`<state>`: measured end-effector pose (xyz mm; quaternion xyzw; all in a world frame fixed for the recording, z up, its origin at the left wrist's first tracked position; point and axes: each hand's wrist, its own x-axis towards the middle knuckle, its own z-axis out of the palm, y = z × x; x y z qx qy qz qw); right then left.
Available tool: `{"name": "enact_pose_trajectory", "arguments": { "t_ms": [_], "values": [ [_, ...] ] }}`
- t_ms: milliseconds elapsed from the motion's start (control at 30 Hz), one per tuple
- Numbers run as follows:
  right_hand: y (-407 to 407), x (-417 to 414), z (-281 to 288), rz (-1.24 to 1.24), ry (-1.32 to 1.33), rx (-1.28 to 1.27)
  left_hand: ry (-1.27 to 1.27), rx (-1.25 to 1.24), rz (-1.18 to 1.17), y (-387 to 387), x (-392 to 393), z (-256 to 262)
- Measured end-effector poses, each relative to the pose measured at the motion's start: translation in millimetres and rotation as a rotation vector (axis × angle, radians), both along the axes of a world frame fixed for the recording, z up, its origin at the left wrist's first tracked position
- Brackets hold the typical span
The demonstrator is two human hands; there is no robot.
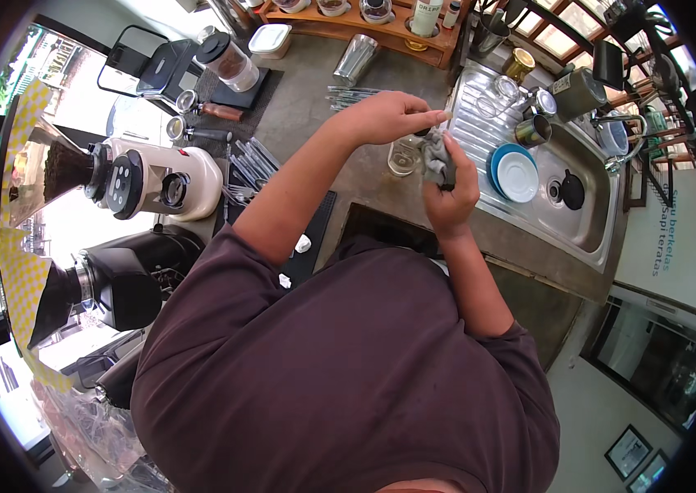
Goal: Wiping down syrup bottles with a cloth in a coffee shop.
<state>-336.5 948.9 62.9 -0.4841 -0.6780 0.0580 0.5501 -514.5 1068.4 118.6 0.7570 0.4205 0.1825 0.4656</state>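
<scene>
My right hand [456,191] is closed around a crumpled grey cloth [437,157] above the counter. Just over the cloth, my left hand [388,117] is bent with its fingertips close to the cloth's upper end; a small dark object shows beneath those fingers, and whether they grip it is hard to tell. A clear glass vessel [404,159] is beside the cloth, partly hidden by it. Behind my left wrist lies a row of thin metallic utensils [343,97], and a steel shaker cup [356,60] is farther back.
To the right, a steel sink [588,231] has a drainboard with a white saucer [517,177] on a blue plate [496,161]. A cream coffee grinder [200,182], portafilters [215,111] and bundled cutlery [252,163] stand or lie left. A wooden rack [323,28] spans the back.
</scene>
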Motion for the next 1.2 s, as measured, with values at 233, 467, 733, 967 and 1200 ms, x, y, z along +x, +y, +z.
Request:
{"name": "enact_pose_trajectory", "arguments": {
  "t_ms": [233,467,733,967,1200],
  "values": [
    [-4.2,-3.2,0.8,0.024,-0.038,0.029,0.223,0.067,0.115,-8.9,4.3,26.7],
    [-10.7,-12.6,3.2,0.099,-0.158,0.063,0.481,0.184,0.172,-13.0,4.0,34.1],
    [-2.6,-5.2,10.2,0.098,-0.142,0.055,0.239,0.263,0.088,-14.9,-1.7,23.0],
    [-0.5,-3.1,7.1,0.102,-0.102,0.004,0.019,-0.288,-0.252,10.9,-35.4,23.8],
    [-6.5,-9.0,7.1,0.09,-0.106,0.052,0.011,-0.247,-0.125,-0.7,-28.6,31.5]
  ]
}}
